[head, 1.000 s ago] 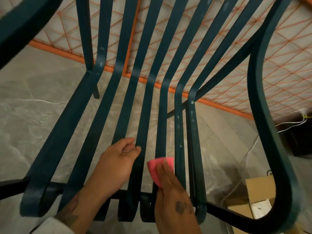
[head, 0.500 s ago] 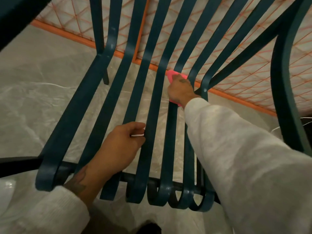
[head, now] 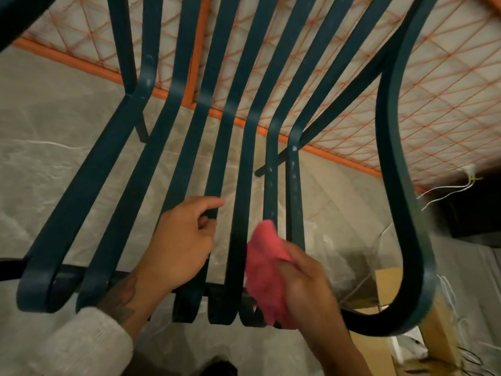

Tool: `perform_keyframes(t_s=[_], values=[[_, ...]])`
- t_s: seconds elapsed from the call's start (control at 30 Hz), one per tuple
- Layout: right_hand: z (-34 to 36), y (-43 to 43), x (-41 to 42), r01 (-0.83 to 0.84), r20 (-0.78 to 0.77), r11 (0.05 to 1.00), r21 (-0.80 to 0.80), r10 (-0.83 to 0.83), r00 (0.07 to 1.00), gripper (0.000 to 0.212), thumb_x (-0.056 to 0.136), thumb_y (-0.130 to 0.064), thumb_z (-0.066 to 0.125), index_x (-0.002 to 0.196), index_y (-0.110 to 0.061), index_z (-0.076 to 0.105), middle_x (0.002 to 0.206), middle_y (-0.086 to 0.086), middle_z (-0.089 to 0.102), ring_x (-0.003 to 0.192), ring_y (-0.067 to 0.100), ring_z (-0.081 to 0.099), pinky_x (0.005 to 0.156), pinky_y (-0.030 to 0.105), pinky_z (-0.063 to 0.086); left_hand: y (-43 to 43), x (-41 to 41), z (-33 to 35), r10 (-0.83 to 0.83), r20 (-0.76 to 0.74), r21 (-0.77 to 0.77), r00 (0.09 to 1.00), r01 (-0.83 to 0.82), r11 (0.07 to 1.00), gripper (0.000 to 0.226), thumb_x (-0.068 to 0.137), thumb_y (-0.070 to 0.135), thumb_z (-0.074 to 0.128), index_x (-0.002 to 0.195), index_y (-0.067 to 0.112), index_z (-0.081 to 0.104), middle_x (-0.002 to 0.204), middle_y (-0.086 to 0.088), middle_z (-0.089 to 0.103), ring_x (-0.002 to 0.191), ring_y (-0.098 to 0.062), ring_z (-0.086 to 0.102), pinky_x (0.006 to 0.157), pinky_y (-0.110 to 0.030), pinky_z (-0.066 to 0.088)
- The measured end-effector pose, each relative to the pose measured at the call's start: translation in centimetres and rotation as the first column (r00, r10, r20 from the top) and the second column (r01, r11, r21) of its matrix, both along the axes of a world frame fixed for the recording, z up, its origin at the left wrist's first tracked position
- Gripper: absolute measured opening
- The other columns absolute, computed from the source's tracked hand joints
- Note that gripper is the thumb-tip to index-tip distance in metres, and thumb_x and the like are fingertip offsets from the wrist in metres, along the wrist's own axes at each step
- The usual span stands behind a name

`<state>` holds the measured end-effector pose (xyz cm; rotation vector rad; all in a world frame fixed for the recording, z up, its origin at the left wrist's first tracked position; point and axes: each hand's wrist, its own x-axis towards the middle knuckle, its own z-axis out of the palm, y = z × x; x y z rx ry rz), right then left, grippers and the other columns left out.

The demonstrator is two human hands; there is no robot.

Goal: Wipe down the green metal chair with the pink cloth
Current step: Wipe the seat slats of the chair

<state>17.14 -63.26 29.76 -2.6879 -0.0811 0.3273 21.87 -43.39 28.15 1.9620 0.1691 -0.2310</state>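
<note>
Pink cloth (head: 267,270), gripped in right hand (head: 306,286), against chair slat (head: 271,191); left hand (head: 184,240) apparently curled round another

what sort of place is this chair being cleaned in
Likely an indoor storage or work area: grey marbled stone floor, an orange wire-mesh panel behind the green metal chair, and brown cardboard boxes with loose white cables on the right.

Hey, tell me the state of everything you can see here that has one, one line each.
green metal chair: upright, pale specks on two right seat slats.
pink cloth: bunched, against the front of the seat slats.
left hand: grips a middle seat slat.
right hand: holds the pink cloth.
cardboard box: partly hidden behind the chair arm, open or closed unclear.
</note>
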Motion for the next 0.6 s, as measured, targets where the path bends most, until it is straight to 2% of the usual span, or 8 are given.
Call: perform_keyframes(t_s=[0.13,0.17,0.2,0.23,0.27,0.37,0.5,0.6], values=[[0.1,0.4,-0.3,0.214,0.007,0.977,-0.015,-0.214,0.977,0.02,0.103,-0.039,0.048,0.12,-0.044,0.058,0.103,-0.018,0.065,0.096,0.008,0.061,0.1,0.035,0.041,-1.7,0.2,0.0,-0.096,-0.106,-0.096,0.99,0.085,0.992,0.043,0.099,0.017,0.051,0.139,0.033,0.047,0.135,0.017,0.051,0.119,0.003,0.047,0.099,-0.011,0.033],[-1.1,0.8,0.2,0.25,0.014,0.967,-0.044,-0.249,0.968,0.024,0.103,-0.033,0.05,0.125,-0.037,0.059,0.113,-0.01,0.068,0.103,0.012,0.063,0.093,0.037,0.037,-2.0,0.2,-0.1,-0.119,-0.15,-0.108,0.982,0.104,0.989,0.045,0.099,0.019,0.05,0.141,0.033,0.044,0.141,0.015,0.049,0.124,-0.001,0.046,0.103,-0.018,0.034],[-2.7,0.7,0.5,0.134,0.08,0.985,-0.104,-0.126,0.989,0.035,0.104,-0.022,0.051,0.138,-0.029,0.053,0.133,0.0,0.063,0.121,0.017,0.059,0.114,0.054,0.033,-2.3,0.3,-0.3,-0.133,-0.183,-0.114,0.974,0.114,0.987,0.047,0.1,0.02,0.05,0.143,0.034,0.041,0.144,0.013,0.047,0.128,-0.004,0.046,0.105,-0.023,0.034],[-3.8,1.3,0.7,0.022,0.091,0.988,-0.15,-0.009,0.996,0.051,0.102,-0.012,0.051,0.151,-0.023,0.039,0.151,0.003,0.047,0.136,0.017,0.047,0.121,0.037,0.027,-2.4,0.3,-0.5,-0.137,-0.207,-0.123,0.969,0.113,0.986,0.048,0.1,0.021,0.049,0.145,0.034,0.039,0.146,0.012,0.047,0.128,-0.005,0.046,0.105,-0.023,0.033],[-4.8,1.7,1.5,0.079,0.101,0.99,-0.114,-0.067,0.993,0.06,0.102,-0.007,0.048,0.155,-0.021,0.026,0.158,0.002,0.035,0.142,0.015,0.038,0.121,0.037,0.026,-2.5,0.4,-0.7,-0.133,-0.223,-0.134,0.966,0.105,0.985,0.048,0.1,0.021,0.049,0.145,0.033,0.039,0.145,0.012,0.047,0.127,-0.004,0.046,0.102,-0.021,0.033],[-4.7,2.3,6.9,0.279,0.087,0.958,0.068,-0.284,0.955,0.057,0.102,-0.007,0.043,0.154,-0.023,0.027,0.147,0.005,0.046,0.13,0.019,0.049,0.112,0.041,0.04,-2.2,0.8,-1.3,-0.119,-0.234,-0.173,0.965,0.079,0.982,0.044,0.1,0.02,0.048,0.143,0.032,0.042,0.138,0.014,0.052,0.119,-0.002,0.049,0.099,-0.019,0.036],[-4.4,3.3,17.3,0.293,0.042,0.955,-0.038,-0.292,0.956,0.05,0.098,-0.004,0.044,0.145,-0.018,0.036,0.139,0.013,0.048,0.123,0.035,0.052,0.104,0.046,0.042,-1.9,1.4,-1.8,-0.121,-0.265,-0.258,0.957,0.05,0.965,0.033,0.1,0.017,0.048,0.125,0.038,0.051,0.108,0.025,0.055,0.108,-0.002,0.054,0.096,-0.018,0.043],[-5.2,3.0,24.2,0.282,0.01,0.956,-0.08,-0.282,0.959,0.046,0.099,-0.007,0.04,0.144,-0.009,0.039,0.145,0.016,0.045,0.132,0.038,0.044,0.109,0.043,0.036,-1.7,1.6,-2.5,-0.083,-0.307,-0.299,0.948,-0.014,0.954,0.034,0.098,0.019,0.053,0.131,0.029,0.054,0.12,0.012,0.061,0.114,-0.012,0.058,0.105,-0.038,0.046]])
